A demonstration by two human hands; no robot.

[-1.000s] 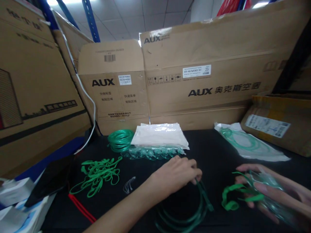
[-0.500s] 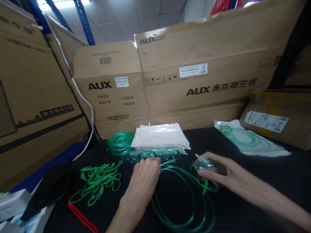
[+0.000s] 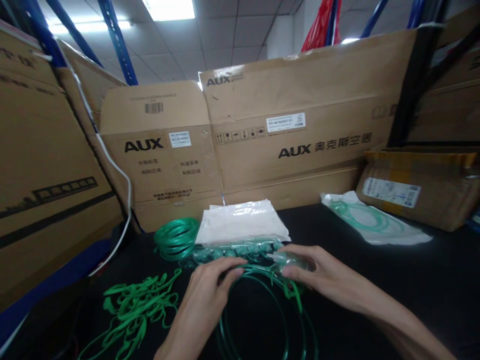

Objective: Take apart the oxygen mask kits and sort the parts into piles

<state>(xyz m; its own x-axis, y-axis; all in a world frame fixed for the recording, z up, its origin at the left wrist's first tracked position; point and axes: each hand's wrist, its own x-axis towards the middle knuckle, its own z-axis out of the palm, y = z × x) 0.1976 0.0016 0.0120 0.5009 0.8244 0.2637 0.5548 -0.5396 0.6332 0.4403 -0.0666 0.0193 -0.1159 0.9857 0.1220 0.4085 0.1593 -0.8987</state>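
My left hand (image 3: 210, 287) pinches the top of a loose coil of thin green tubing (image 3: 285, 320) that hangs down in wide loops over the black table. Just right of it, my right hand (image 3: 315, 270) is wrapped round a clear plastic mask (image 3: 288, 260) with a pale connector pointing left. A green elastic strap (image 3: 295, 295) dangles below that hand and overlaps the tubing. Behind both hands lies a row of clear green-tinted plastic parts (image 3: 240, 251), in front of a stack of white packets (image 3: 240, 222).
A green tubing bundle (image 3: 176, 239) and tangled green straps (image 3: 140, 307) lie at left. On the right are a bagged tubing set (image 3: 369, 220) and a cardboard box (image 3: 423, 187). Large cardboard panels (image 3: 247, 165) stand behind.
My right hand has brought the mask left, close to my left hand and the tubing. The fingers of my left hand now show on the coil. The view has shifted.
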